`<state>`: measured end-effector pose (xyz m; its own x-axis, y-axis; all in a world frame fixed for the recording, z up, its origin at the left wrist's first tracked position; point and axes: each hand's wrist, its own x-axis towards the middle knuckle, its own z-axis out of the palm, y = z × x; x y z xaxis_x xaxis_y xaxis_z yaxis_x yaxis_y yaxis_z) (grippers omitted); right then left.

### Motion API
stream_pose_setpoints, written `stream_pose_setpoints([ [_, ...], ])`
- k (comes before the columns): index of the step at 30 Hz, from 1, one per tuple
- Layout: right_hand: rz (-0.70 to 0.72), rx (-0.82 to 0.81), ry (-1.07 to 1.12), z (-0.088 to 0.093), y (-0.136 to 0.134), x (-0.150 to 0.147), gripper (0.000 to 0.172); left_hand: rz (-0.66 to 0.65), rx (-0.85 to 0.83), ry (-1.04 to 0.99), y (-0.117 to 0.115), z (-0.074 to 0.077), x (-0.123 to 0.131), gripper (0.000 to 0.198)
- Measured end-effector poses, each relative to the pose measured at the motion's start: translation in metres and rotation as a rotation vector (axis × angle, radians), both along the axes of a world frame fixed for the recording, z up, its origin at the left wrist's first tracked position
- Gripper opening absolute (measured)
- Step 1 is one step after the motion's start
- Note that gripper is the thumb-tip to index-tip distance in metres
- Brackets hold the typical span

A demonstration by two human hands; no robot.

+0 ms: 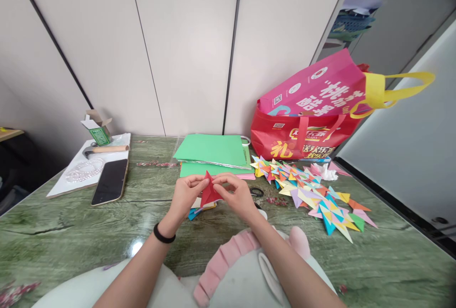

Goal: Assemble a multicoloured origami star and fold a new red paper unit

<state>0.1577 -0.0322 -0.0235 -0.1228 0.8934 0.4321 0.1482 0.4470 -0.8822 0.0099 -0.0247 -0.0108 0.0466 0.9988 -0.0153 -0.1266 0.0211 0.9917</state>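
A folded red paper piece (209, 193) with pointed corners is held up between my two hands. My left hand (185, 195) pinches its left side between thumb and fingers. On the other side, my right hand (233, 194) grips it near the upper middle with thumb and fingertips. Just beneath lies a small stack of coloured paper (195, 212), partly hidden by the red piece. Behind my hands sits a pile of green paper sheets (212, 150). To the right spreads a heap of folded paper stars (306, 187) in many colours.
A phone (110, 182), a hammer (110, 148), a bead string (85, 170) and a small box (99, 132) are on the left. Red and pink bags (281, 135) stand back right. Black scissors (256, 192) lie beside my right hand. A plush toy (235, 275) is under my forearms.
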Motion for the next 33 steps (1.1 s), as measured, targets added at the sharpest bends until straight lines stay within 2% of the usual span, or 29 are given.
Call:
stream_pose_setpoints([
  [4,0.106,-0.216,0.182,-0.002,0.004,0.002,0.016,-0.027,0.012,0.029,0.000,0.000,0.000,0.027],
  [10,0.186,-0.407,0.370,-0.008,0.009,0.004,0.033,0.003,-0.001,0.035,0.000,0.000,-0.002,0.028],
  [13,0.201,-0.475,0.402,-0.009,0.009,0.005,0.035,0.009,0.023,0.027,0.000,0.001,-0.001,0.028],
  [20,0.263,-0.521,0.424,-0.012,0.010,0.005,0.030,0.031,0.039,0.025,0.000,0.000,0.001,0.026],
  [27,0.257,-0.525,0.435,-0.011,0.010,0.005,0.033,0.044,0.054,0.022,0.000,-0.001,0.002,0.026],
  [33,0.236,-0.548,0.490,-0.010,0.010,0.005,0.032,-0.008,0.065,0.094,0.001,-0.003,0.001,0.028],
])
